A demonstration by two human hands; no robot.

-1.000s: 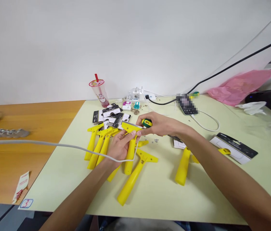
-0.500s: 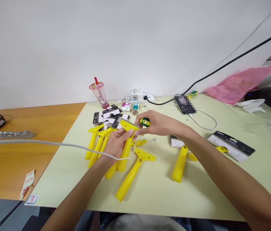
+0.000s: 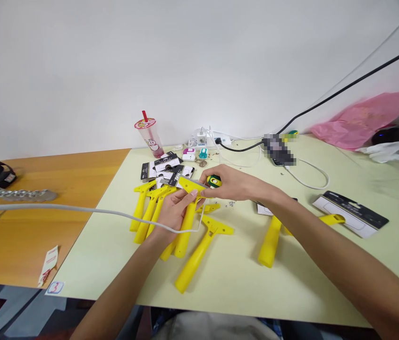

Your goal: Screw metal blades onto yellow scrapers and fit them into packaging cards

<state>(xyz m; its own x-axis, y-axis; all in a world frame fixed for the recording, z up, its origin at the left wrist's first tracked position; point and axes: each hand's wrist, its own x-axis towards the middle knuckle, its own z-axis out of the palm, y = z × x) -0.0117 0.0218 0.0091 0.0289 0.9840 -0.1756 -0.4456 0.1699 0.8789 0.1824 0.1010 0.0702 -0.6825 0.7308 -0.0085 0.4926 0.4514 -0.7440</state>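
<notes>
My left hand (image 3: 175, 211) is closed around a yellow scraper (image 3: 186, 230), holding it by the top of its handle, with the thumb on the head. A metal blade edge shows along the head. My right hand (image 3: 225, 183) is closed on a screwdriver (image 3: 214, 181) with a green-and-yellow handle; its shaft is hidden. The right fingertips touch the right end of the scraper head. Several yellow scrapers (image 3: 139, 208) lie left of my left hand. Another scraper (image 3: 199, 257) lies in front, and a yellow handle (image 3: 270, 243) lies under my right forearm.
Black-and-white cards (image 3: 166, 163) are piled behind the scrapers, with small screws (image 3: 232, 204) to the right. A grey cable (image 3: 79, 208) crosses over my left wrist. A cup with a red straw (image 3: 151, 139), a power strip (image 3: 202, 138) and a phone (image 3: 279, 151) stand or lie along the wall.
The view has shifted slightly, so the table things appear a little further right. Both hands keep their grip, and the scraper stays between them. The phone's screen looks darker.
</notes>
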